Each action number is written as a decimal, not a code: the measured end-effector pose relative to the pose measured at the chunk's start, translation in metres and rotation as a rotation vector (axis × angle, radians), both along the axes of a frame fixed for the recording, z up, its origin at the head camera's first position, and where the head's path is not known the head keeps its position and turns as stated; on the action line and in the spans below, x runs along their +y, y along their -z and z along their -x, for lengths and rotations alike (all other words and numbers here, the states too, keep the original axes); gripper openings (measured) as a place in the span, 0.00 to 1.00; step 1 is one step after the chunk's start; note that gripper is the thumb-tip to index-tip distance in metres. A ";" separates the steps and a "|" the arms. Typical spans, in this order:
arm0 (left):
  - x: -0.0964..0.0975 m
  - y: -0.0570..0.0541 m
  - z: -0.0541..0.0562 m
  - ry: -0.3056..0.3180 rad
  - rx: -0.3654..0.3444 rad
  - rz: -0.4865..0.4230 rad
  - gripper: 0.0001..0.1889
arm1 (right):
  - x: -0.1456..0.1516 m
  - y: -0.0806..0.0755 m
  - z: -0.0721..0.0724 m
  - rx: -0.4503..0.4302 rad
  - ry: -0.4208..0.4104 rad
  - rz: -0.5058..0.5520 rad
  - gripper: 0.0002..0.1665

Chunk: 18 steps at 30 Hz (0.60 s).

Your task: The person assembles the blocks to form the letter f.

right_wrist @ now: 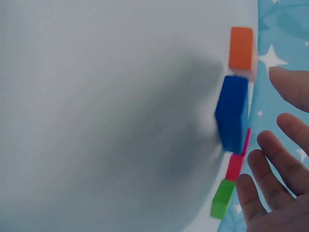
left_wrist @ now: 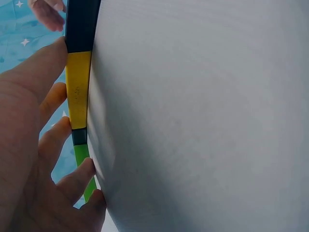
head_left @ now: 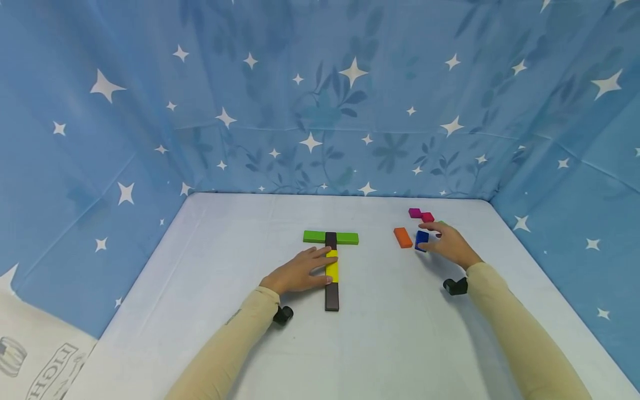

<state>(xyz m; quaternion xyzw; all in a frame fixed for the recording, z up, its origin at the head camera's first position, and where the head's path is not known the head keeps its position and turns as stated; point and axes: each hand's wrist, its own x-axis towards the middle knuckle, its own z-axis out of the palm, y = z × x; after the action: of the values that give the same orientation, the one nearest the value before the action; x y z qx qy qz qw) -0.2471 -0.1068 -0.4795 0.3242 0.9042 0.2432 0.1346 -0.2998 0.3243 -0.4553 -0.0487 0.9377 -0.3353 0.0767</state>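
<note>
Near the middle of the white table, a T of flat blocks has two green blocks point(head_left: 348, 239) across the top. Its stem runs from a dark block point(head_left: 331, 239) through a yellow block point(head_left: 332, 270) to another dark block point(head_left: 332, 299). My left hand point(head_left: 300, 272) lies along the stem's left side, fingers spread, fingertips at the yellow part. On the right, my right hand point(head_left: 451, 245) reaches over a blue block point(head_left: 423, 236), thumb and fingers apart around it. In the right wrist view a gap shows between the fingers point(right_wrist: 270, 150) and the blue block.
An orange block point(head_left: 403, 238) lies just left of the blue one. Behind it are a purple block point(head_left: 415, 213), a red block point(head_left: 427, 217) and a green block point(right_wrist: 223, 199), partly hidden by my right hand in the head view. Blue starry curtains point(head_left: 320, 100) enclose the table.
</note>
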 end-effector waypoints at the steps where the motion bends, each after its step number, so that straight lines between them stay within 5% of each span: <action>1: 0.000 0.000 0.000 -0.001 0.000 -0.001 0.33 | 0.002 0.001 -0.001 -0.005 0.001 0.004 0.40; 18: 0.000 0.000 0.000 0.006 -0.001 -0.010 0.33 | 0.018 0.016 0.001 -0.054 0.020 0.005 0.38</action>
<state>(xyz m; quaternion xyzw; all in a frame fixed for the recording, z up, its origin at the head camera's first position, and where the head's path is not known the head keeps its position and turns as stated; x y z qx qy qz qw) -0.2466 -0.1073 -0.4791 0.3276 0.9019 0.2475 0.1341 -0.3011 0.3423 -0.4709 -0.0305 0.9349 -0.3397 0.0984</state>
